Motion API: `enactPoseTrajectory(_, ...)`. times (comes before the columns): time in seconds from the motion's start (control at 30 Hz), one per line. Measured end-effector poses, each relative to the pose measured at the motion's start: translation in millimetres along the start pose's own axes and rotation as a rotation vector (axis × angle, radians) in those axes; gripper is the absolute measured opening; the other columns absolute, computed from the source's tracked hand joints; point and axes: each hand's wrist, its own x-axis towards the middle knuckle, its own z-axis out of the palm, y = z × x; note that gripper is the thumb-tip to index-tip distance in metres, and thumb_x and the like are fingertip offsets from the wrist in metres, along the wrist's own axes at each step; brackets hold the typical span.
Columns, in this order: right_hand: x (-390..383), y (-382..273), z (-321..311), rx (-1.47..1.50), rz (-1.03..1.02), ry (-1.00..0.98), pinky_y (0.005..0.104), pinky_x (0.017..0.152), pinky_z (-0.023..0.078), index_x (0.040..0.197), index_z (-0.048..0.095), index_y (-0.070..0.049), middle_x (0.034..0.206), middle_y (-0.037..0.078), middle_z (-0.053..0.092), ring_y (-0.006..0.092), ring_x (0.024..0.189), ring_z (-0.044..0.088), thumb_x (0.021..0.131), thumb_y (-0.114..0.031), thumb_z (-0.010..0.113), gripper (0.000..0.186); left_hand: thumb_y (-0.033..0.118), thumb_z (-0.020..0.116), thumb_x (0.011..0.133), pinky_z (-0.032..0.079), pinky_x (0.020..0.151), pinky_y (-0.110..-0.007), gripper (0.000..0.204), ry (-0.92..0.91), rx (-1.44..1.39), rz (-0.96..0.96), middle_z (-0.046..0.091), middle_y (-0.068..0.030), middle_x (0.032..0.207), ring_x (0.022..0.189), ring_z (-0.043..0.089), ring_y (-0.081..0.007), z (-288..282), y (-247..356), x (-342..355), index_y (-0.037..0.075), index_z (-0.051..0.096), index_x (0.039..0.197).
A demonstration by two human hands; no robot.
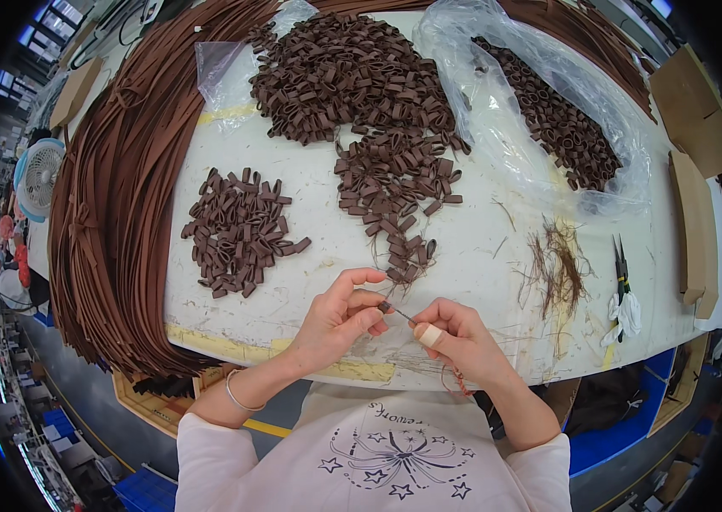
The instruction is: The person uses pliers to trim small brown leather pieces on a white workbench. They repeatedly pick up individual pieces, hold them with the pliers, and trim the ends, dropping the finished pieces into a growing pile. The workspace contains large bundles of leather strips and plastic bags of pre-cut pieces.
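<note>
Between the thumb and fingers of my left hand (340, 317) is a small dark brown strap loop (384, 306), held above the table near its front edge. My right hand (468, 346), with a tan bandage (431, 335) on its thumb, pinches a thin dark strand (404, 317) that runs to the loop. Whether it is thread or a fine tool I cannot tell. Just beyond my fingers, a trail of brown loops (399, 175) leads back to a large heap of loops (352, 77). A smaller pile of loops (237, 230) lies to the left.
Long brown strips (126, 196) hang over the table's left side. At the back right lies a clear plastic bag (497, 128) holding more loops (557, 119). Loose thread scraps (557, 264) and a black pointed hand tool (621, 264) lie on the right, near cardboard pieces (692, 230).
</note>
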Motion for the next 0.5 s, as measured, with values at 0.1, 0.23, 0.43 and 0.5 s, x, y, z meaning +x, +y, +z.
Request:
enactPoseTrajectory(0.1, 1.2, 3.6, 4.9, -0.043, -0.071, 0.024, 0.0180, 0.053, 0.037, 0.091, 0.051, 0.000, 0.073, 0.000, 0.054, 0.0034, 0.063, 0.046, 0.082, -0.011, 0.057, 0.016, 0.004, 0.047, 0.087, 0.048, 0.070, -0.024, 0.036, 0.011, -0.024, 0.004, 0.058, -0.0086, 0.093, 0.077, 0.058, -0.0117, 1.2, 0.0, -0.4, 0.003, 0.034, 0.120)
enactPoseTrajectory(0.23, 1.4, 10.1, 5.2, -0.161, -0.175, 0.038, 0.0181, 0.055, 0.037, 0.092, 0.051, 0.000, 0.074, 0.000, 0.055, 0.0028, 0.065, 0.046, 0.081, -0.010, 0.058, 0.016, 0.005, 0.049, 0.086, 0.048, 0.070, -0.024, 0.038, -0.008, -0.081, -0.035, 0.058, -0.0078, 0.092, 0.077, 0.057, -0.0119, -0.1, 0.9, -0.6, 0.004, 0.033, 0.121)
enactPoseTrajectory(0.43, 1.5, 7.2, 7.1, -0.017, -0.131, 0.001, 0.0167, 0.053, 0.036, 0.092, 0.052, -0.001, 0.074, -0.001, 0.055, 0.0020, 0.062, 0.045, 0.082, -0.012, 0.059, 0.016, 0.008, 0.051, 0.085, 0.047, 0.072, -0.026, 0.040, -0.048, -0.117, -0.036, 0.059, -0.0089, 0.096, 0.076, 0.058, -0.0128, 0.6, 3.9, 0.2, 0.005, 0.033, 0.120)
enactPoseTrajectory(0.5, 2.2, 6.9, 7.7, 0.032, -0.124, -0.013, 0.0163, 0.050, 0.035, 0.092, 0.052, -0.001, 0.072, -0.001, 0.054, 0.0020, 0.059, 0.044, 0.083, -0.013, 0.058, 0.016, 0.006, 0.050, 0.086, 0.047, 0.072, -0.025, 0.039, -0.057, -0.098, -0.029, 0.058, -0.0079, 0.094, 0.078, 0.057, -0.0115, 1.1, 4.5, 0.4, 0.005, 0.033, 0.121)
